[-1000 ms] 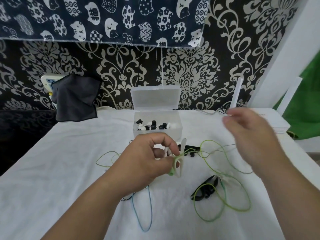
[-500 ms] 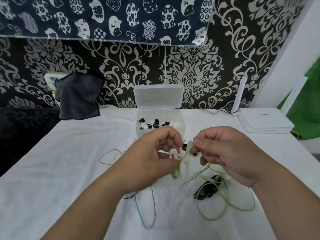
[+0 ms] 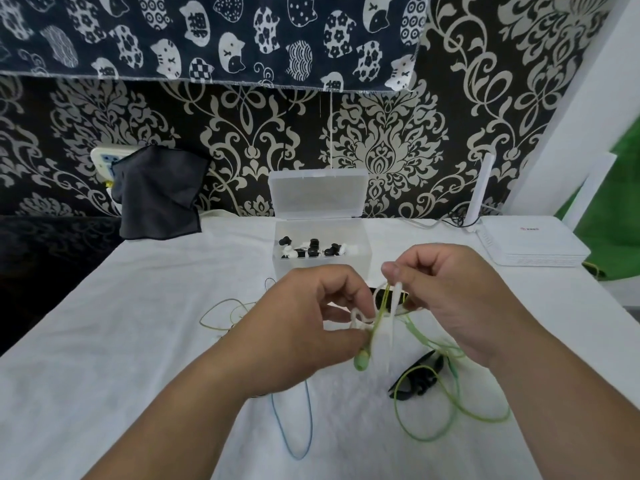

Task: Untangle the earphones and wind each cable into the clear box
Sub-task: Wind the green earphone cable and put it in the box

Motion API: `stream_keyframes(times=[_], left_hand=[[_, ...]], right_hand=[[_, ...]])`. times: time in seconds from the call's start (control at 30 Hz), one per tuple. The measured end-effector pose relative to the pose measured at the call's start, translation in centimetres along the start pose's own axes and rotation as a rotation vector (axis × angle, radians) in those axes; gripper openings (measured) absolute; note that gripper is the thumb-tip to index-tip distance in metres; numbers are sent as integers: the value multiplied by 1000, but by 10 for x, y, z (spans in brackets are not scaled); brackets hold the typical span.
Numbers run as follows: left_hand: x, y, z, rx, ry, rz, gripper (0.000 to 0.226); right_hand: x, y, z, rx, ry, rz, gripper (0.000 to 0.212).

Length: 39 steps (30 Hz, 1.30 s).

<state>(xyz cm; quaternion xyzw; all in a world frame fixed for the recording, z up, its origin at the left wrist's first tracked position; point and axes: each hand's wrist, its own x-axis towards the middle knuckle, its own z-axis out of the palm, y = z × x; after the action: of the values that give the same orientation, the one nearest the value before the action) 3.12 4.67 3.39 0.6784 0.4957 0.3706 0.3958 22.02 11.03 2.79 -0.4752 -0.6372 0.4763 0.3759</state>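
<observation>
My left hand (image 3: 304, 327) pinches a knot of white and green earphone cable above the table, with a green earbud (image 3: 362, 361) hanging below its fingers. My right hand (image 3: 446, 299) pinches the white earphone stem (image 3: 394, 299) and the green cable (image 3: 450, 410) just right of the left hand. Green loops trail onto the white cloth at the right and behind the left hand. A blue cable (image 3: 298, 431) lies under my left wrist. The clear box (image 3: 363, 268) stands open behind my hands, black and white earbuds inside.
A black ear-hook piece (image 3: 415, 379) lies on the cloth under my right hand. A white router (image 3: 533, 244) sits at the back right, a dark cloth (image 3: 159, 195) hangs over a socket at the back left. The table's left edge drops to a dark floor.
My right hand came in from the raised, blurred position at the right and closed on the cable beside my left hand, then lifted slightly. The left hand has kept its grip.
</observation>
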Motion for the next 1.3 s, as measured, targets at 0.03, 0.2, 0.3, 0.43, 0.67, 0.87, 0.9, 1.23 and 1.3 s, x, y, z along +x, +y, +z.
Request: stream_keyframes(times=[0.03,0.2,0.3,0.43,0.67,0.87,0.9,1.23,1.3], left_hand=[[0,1,0,-60,17,0,27],[6,-2,-1,-282,297,-8,22],[9,-6,-3,-309,427,-22,23],[11,-14,-7,-226,517,-34,26],[8,-15,-10,-97,501,-46,28],[5,-14,0,343,442,68,30],[4,-14,1,380,403,87,30],[2,-2,6,9,98,-24,29],[2,-2,4,-134,68,-29,30]], right_hand=[[0,1,1,-16,-35,39,26],[-7,7,13,-155,-267,157,37],[-12,5,20,-131,-385,168,40],[-14,-1,17,-119,-492,137,36],[-13,-5,7,-193,-465,98,32],[-16,-15,5,38,-536,55,25],[-15,-17,3,80,-493,33,24],[-2,-7,-7,-150,96,-82,31],[-2,-5,-5,-161,94,-23,32]])
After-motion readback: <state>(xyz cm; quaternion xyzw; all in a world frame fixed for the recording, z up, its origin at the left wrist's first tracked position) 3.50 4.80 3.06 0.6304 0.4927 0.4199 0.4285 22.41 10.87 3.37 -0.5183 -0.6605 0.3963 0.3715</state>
